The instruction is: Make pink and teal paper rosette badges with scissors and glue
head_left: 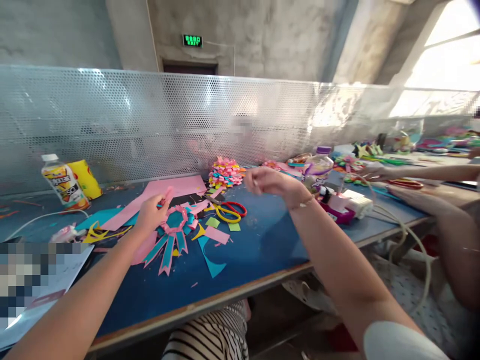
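Note:
My left hand [152, 214] is closed on a small pink paper piece [168, 194], just above a pink and blue paper rosette [175, 227] with ribbon tails. Raised over the table to the right, my right hand [268, 181] is blurred, its fingers bent; whether anything is in them cannot be made out. Between the hands lie red-handled scissors [238, 206] and yellow-handled scissors [228, 216]. A colourful pile of folded paper [226, 172] stands behind them.
A drink bottle [66, 181] and yellow packet [85, 179] stand at the left. Paper scraps [217, 235] lie near the table's front edge. At the right are a purple-lidded jar [318, 167], a magenta device [339, 215], cables and another person's hands [378, 171]. A perforated metal screen [150, 120] runs behind.

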Motion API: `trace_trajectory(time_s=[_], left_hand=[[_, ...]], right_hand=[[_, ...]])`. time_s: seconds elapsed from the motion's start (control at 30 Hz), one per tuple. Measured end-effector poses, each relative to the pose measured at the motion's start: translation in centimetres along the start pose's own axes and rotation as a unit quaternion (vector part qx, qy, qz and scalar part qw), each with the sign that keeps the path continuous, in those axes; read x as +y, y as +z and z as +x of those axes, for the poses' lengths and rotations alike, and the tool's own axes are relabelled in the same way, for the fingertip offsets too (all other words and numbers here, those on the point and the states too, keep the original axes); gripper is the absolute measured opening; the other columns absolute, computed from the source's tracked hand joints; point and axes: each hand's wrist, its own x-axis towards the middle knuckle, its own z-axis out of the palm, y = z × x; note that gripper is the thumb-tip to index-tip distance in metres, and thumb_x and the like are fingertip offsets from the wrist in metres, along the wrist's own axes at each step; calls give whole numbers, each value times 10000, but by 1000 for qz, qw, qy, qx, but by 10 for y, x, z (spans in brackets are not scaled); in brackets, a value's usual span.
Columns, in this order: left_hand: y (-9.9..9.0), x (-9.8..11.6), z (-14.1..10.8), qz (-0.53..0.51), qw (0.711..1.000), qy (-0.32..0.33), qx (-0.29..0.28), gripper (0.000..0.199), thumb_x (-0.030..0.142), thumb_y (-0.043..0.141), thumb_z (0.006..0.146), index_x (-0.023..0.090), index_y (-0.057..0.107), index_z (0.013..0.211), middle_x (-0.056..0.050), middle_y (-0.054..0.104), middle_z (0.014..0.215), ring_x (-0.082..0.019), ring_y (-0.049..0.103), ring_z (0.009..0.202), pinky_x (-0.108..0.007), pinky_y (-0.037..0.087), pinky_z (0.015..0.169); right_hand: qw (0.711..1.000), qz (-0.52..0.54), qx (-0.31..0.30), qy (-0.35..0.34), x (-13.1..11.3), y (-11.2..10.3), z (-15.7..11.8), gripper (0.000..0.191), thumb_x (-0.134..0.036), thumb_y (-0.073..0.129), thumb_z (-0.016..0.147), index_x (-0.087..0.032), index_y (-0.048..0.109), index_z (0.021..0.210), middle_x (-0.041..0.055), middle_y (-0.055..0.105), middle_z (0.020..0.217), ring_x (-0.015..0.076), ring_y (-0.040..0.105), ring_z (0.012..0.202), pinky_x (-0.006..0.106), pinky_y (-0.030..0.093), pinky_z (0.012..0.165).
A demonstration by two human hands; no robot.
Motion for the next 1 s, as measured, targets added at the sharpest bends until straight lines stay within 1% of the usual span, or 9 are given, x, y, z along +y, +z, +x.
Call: trace_trajectory(time_s=[0.07,0.13,0.2,0.27,0.37,0.5,0.67,0.83,1.0], left_hand=[[1,0,-1,-11,1000,7,-2,195,344,445,753,183,544,707,-30,596,682,-154,547,659,-243,395,632],[1,2,-1,-21,1000,2,-3,200,343,431,769,184,543,721,-28,594,686,-151,545,657,-243,394,632],[0,7,-2,-26,1000,-1,-4,211,351,424,781,185,538,720,-21,584,671,-147,539,641,-243,389,622],[-1,14,-4,-39,999,9,-6,200,338,426,787,184,532,717,-11,568,653,-141,530,625,-242,385,616],[-2,24,-5,-76,997,18,-8,154,307,445,778,186,514,713,0,555,651,-135,529,623,-243,388,621],[1,31,-5,-154,988,-31,0,94,284,488,746,192,489,767,8,548,682,-137,542,652,-249,405,630],[12,23,-1,-262,961,-91,-19,144,299,540,708,192,470,775,3,559,710,-143,560,671,-268,433,649],[13,19,0,-283,953,-104,-26,162,283,560,691,183,510,808,-23,598,803,-165,586,756,-288,449,692],[11,25,-3,-254,964,-75,-27,91,238,537,706,181,532,776,-10,602,761,-153,583,733,-280,456,695]], right_hand=[[989,-76,119,44,18,-4,15,265,-298,522,757,-112,566,940,103,568,887,206,536,854,337,421,772],[961,-145,221,81,45,-9,22,393,-221,496,740,-49,491,1092,203,494,1098,277,426,1074,413,320,916],[864,-353,314,175,76,-15,22,508,-175,507,712,-4,434,1184,261,405,1229,310,303,1203,435,222,986],[794,-466,303,246,104,-21,19,550,-165,492,738,-16,390,1257,266,376,1278,316,249,1255,471,173,1001],[759,-529,225,306,126,-26,15,458,-180,458,784,-71,467,1228,246,462,1208,328,387,1174,506,237,949],[769,-554,184,258,117,-18,16,382,-134,412,805,-41,513,1161,263,495,1136,314,476,1102,416,365,860],[842,-455,256,135,70,12,35,407,-231,385,835,-26,407,1186,234,562,1008,291,568,922,363,418,746],[904,-312,290,38,27,71,44,321,-227,422,763,-132,446,1070,134,595,900,249,565,836,328,417,691],[927,-228,282,-100,25,137,20,350,-387,438,782,-165,395,1049,121,562,1007,235,537,915,351,421,757]])
